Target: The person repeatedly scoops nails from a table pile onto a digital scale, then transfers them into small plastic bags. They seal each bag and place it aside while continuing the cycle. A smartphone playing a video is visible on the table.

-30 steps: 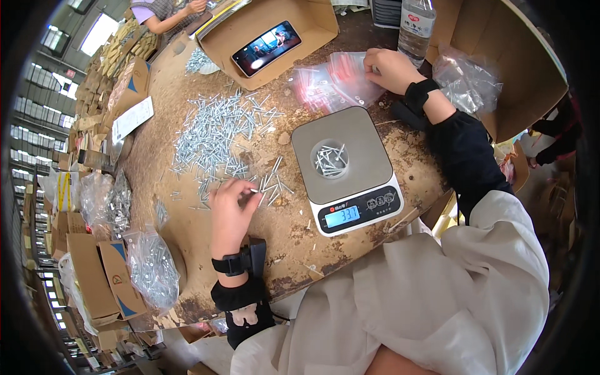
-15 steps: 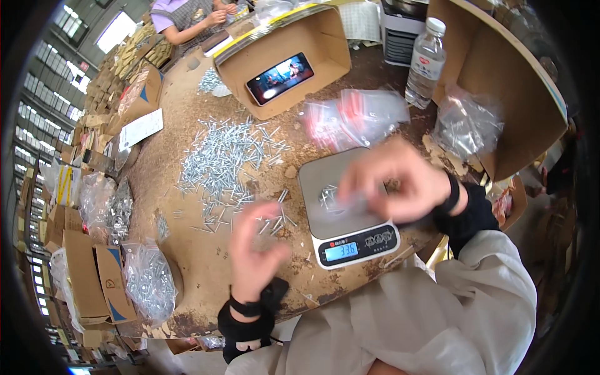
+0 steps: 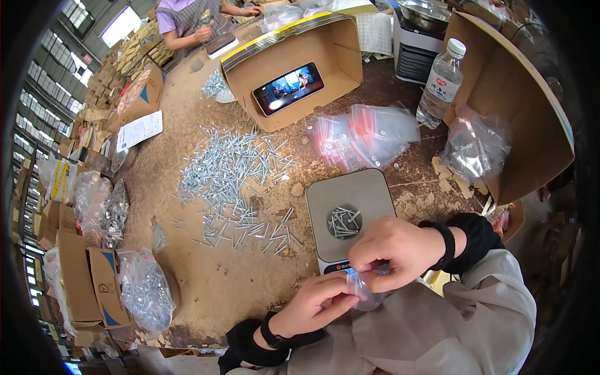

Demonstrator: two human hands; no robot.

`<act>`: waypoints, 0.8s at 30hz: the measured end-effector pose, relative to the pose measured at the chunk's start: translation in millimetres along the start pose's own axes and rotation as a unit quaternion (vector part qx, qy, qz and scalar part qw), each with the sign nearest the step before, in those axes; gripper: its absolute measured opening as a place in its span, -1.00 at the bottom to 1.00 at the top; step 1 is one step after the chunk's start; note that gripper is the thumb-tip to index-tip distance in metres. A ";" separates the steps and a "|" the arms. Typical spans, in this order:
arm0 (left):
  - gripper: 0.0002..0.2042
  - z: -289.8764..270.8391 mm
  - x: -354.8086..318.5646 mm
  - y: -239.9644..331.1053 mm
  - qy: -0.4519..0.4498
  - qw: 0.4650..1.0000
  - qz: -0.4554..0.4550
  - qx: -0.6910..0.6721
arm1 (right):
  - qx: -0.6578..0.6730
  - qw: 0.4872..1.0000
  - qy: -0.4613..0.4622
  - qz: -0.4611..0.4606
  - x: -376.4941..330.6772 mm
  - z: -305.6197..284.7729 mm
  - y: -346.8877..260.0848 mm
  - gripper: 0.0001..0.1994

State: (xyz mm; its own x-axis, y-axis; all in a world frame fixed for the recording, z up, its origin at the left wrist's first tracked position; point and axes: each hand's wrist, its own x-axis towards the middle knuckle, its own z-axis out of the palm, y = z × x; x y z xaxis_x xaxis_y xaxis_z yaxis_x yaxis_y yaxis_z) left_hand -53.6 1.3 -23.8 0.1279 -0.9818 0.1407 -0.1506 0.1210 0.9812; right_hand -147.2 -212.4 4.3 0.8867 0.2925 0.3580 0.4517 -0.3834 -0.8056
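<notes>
Your left hand (image 3: 319, 304) and right hand (image 3: 392, 251) meet just below the near edge of the scale (image 3: 350, 215), both pinching a small clear plastic bag (image 3: 364, 292) between fingertips; the bag hangs between the two hands, over your lap rather than on the worktop (image 3: 237, 275). Left hand grips the bag's left edge, right hand closes on its top from above. Whether the bag's mouth is open cannot be told. On the scale's grey platform lies a small cluster of screws (image 3: 344, 222); its display is hidden behind your right hand. To the left of the scale, a broad scatter of loose screws (image 3: 231, 175) spreads over the worktop, with a thinner line of them just beside the scale. Behind the scale lies a heap of empty clear bags with red strips (image 3: 362, 137). A phone (image 3: 288, 88) with a lit screen leans inside an open cardboard box (image 3: 331, 50). A water bottle (image 3: 440, 84) stands to the right of that box. Another person (image 3: 187, 19) works at the far edge.
</notes>
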 end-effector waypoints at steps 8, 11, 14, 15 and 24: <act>-0.67 4.3 -11.9 -16.5 0.022 0.993 -0.018 -0.112 | -0.186 0.965 0.008 -0.184 9.9 6.9 -2.1 -0.73; -0.61 2.4 -15.3 -17.6 0.017 0.984 -0.030 -0.177 | -0.208 0.948 0.001 -0.239 9.2 11.2 1.3 -0.85; -0.64 2.1 -15.3 -23.9 -0.029 0.976 -0.028 -0.213 | -0.185 0.952 0.007 -0.245 5.7 10.7 0.3 -0.84; -0.66 3.3 -15.9 -22.0 -0.012 0.970 -0.051 -0.238 | -0.189 0.951 0.008 -0.244 6.4 10.3 -0.4 -0.85; -0.92 -1.2 -20.4 -16.7 0.221 0.971 -0.045 -0.075 | -0.266 0.926 0.000 -0.268 4.2 15.7 -3.9 -0.91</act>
State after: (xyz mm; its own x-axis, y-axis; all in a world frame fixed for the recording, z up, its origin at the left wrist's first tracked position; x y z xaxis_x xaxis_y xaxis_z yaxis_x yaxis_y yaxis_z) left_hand -52.4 19.5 -42.9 0.5479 -0.8342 0.0630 0.0217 0.0895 0.9958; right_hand -146.8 -195.9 1.6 0.5205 0.5665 0.6389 0.8120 -0.5597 -0.1653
